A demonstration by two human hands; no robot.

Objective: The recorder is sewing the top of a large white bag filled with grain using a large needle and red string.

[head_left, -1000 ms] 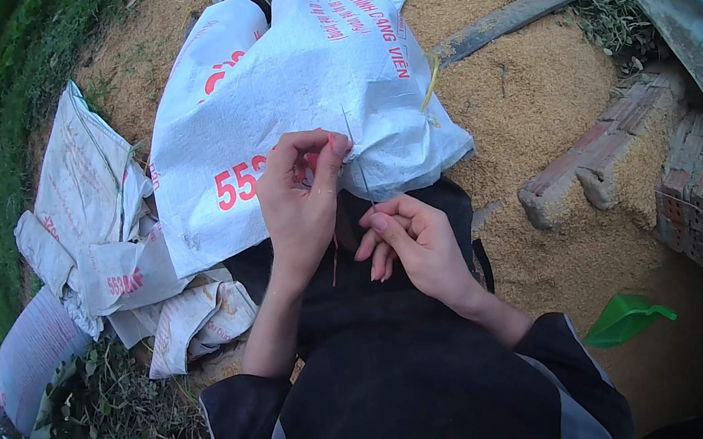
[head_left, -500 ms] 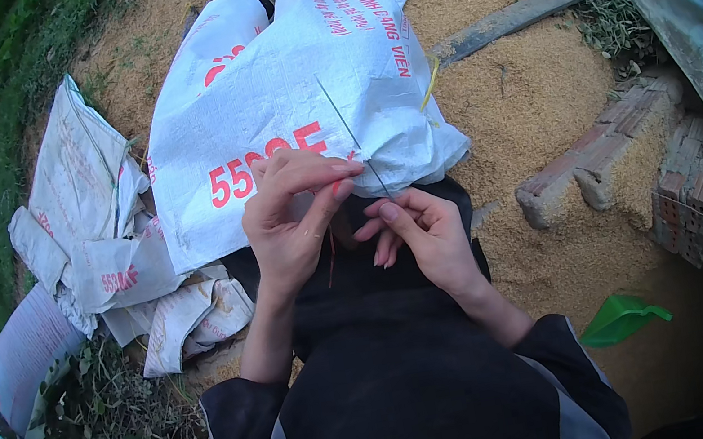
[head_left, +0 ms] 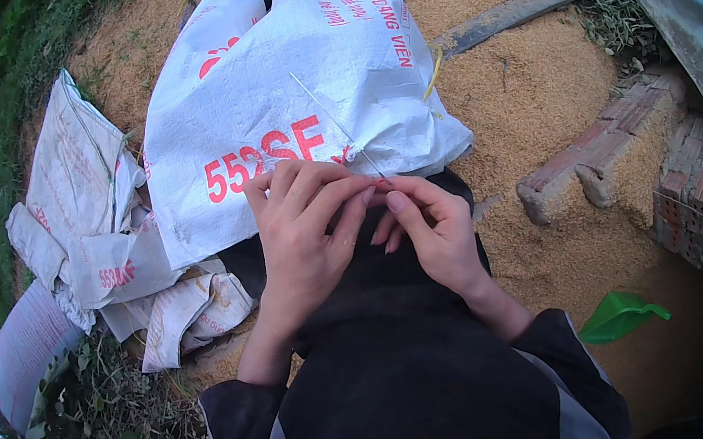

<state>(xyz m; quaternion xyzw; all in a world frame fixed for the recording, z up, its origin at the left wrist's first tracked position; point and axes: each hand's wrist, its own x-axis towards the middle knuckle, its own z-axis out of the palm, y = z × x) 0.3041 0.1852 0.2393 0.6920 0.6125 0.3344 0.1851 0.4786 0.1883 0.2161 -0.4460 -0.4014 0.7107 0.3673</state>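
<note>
A white woven sack (head_left: 262,110) with red print lies across my legs. Over it slants a long thin needle (head_left: 317,97), its lower end pinched between the thumb and index finger of my right hand (head_left: 437,229). My left hand (head_left: 311,221) is closed in a pinch, its fingertips touching those of the right at the needle's lower end. A bit of red thread shows between the fingertips; most of it is hidden by the fingers.
More folded white sacks (head_left: 81,201) lie at the left beside grass. Grain-like husks (head_left: 526,111) cover the ground. To the right are a grey plank (head_left: 521,15), brick pieces (head_left: 604,145), a green plastic piece (head_left: 621,317) and a grey sheet (head_left: 680,16).
My left hand has moved right and down, bringing its pinched fingers against the right fingertips. The needle has tilted further left and its lower end has risen slightly.
</note>
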